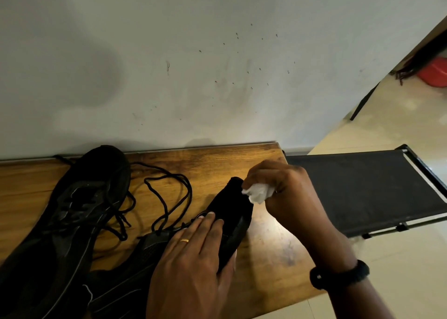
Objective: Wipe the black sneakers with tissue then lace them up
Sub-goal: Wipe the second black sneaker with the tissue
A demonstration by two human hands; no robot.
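A person's left hand [191, 253] clasps a black sneaker [232, 212] at 6 o'clock on the table [271, 246], right hand [285, 193] pinches balled tissue [257, 193] against its 1 o'clock tip; hard rubbing could shred the tissue and leave white lint on the dark fabric.

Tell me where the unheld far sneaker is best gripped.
Probably across the midfoot, from above: the far sneaker lies lengthwise on the wooden table, toe toward the wall, and its loose laces trail off to its right, so fingers straddling the narrower waist should miss them.
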